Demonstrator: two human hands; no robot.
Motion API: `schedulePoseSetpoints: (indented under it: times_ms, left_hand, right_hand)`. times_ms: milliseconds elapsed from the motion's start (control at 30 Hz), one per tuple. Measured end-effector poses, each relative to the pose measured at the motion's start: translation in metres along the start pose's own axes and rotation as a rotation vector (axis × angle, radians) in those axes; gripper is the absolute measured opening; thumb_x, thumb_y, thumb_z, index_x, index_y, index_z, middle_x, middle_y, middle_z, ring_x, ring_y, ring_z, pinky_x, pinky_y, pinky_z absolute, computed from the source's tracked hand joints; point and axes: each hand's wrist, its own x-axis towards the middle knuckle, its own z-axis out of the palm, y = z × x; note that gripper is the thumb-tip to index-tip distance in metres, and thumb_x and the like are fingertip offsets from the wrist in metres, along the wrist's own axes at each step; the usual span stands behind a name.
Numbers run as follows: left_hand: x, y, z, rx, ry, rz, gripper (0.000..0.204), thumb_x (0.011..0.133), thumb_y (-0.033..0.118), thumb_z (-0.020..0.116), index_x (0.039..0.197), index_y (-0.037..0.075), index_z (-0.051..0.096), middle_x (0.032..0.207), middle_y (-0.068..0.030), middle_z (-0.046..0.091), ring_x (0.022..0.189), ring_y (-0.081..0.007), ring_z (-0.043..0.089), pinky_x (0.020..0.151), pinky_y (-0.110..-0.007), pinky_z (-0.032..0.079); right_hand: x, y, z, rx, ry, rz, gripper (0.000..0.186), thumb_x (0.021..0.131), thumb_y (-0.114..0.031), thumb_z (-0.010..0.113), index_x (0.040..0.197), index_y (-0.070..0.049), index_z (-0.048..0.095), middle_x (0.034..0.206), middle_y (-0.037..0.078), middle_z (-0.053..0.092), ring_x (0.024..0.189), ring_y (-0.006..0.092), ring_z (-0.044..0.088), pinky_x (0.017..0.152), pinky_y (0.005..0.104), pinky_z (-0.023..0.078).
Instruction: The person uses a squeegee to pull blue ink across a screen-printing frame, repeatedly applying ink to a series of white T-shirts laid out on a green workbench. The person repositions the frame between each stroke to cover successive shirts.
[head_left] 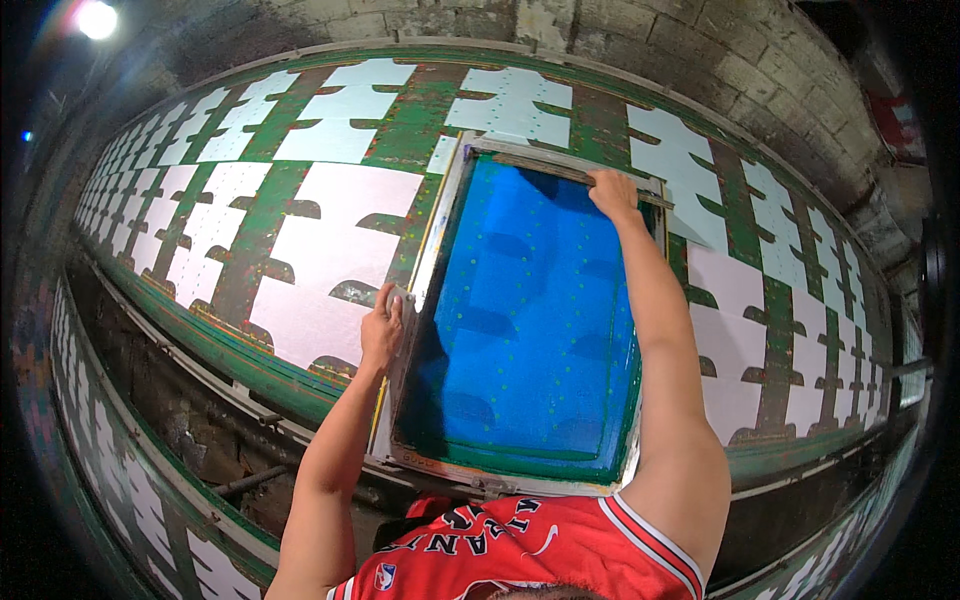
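A screen-printing frame with a blue, dotted mesh lies on the long table in front of me. My left hand is closed on the frame's left side rail, around its middle. Reaching to the far end, my right hand is wrapped over a long narrow squeegee, which lies across the mesh near the frame's far edge. Pale cut fabric pieces with notched edges lie flat to the left of the frame. More such pieces lie to its right.
The long green and brown printing table curves away to both sides, bearing rows of white and pale pink pieces. A block wall runs behind it. Metal rails edge its near side. Another table with pieces stands at the lower left.
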Motion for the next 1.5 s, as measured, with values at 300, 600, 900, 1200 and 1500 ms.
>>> schedulePoseSetpoints:
  times_ms: [300,600,900,1200,1500]
  left_hand:
    - [0.000,0.001,0.002,-0.010,0.036,0.043,0.038,0.103,0.037,0.052,0.138,0.025,0.052,0.072,-0.0275,0.065,0.073,-0.0482,0.065,0.065,-0.055,0.047]
    - [-0.001,0.001,0.001,-0.042,0.060,0.103,0.041,0.103,0.040,0.051,0.140,0.023,0.053,0.079,-0.0276,0.067,0.080,-0.0472,0.067,0.070,-0.053,0.049]
    - [-0.007,-0.002,-0.004,-0.020,0.057,0.197,0.045,0.102,0.035,0.051,0.143,0.016,0.049,0.084,-0.0297,0.068,0.084,-0.0504,0.066,0.074,-0.057,0.049]
    - [-0.002,-0.015,0.003,-0.025,0.070,0.268,0.045,0.100,0.036,0.053,0.142,0.021,0.048,0.097,-0.0297,0.070,0.091,-0.0504,0.067,0.079,-0.057,0.052]
    - [-0.008,-0.010,-0.007,-0.054,0.028,0.250,0.047,0.100,0.033,0.053,0.144,0.019,0.046,0.102,-0.0296,0.070,0.097,-0.0496,0.067,0.086,-0.056,0.051]
  right_hand:
    - [0.017,0.009,0.008,0.023,-0.123,0.116,0.033,0.078,-0.018,0.061,0.107,-0.016,0.078,0.107,0.018,0.073,0.102,0.0376,0.069,0.089,0.0501,0.055]
    - [-0.093,-0.030,-0.024,0.005,-0.198,0.154,0.031,0.077,-0.019,0.062,0.102,-0.020,0.080,0.101,0.017,0.075,0.095,0.0373,0.071,0.083,0.0485,0.056]
    - [-0.252,-0.081,-0.048,0.056,-0.238,0.160,0.036,0.072,-0.018,0.064,0.104,-0.021,0.080,0.098,0.016,0.075,0.091,0.0356,0.072,0.080,0.0488,0.056]
    - [-0.414,-0.140,-0.075,0.099,-0.217,0.203,0.036,0.069,-0.016,0.065,0.102,-0.019,0.081,0.095,0.014,0.075,0.087,0.0349,0.071,0.074,0.0477,0.057]
    - [-0.533,-0.202,-0.085,0.133,-0.185,0.104,0.044,0.067,-0.015,0.071,0.110,-0.008,0.075,0.113,0.009,0.073,0.091,0.0264,0.072,0.081,0.0387,0.058]
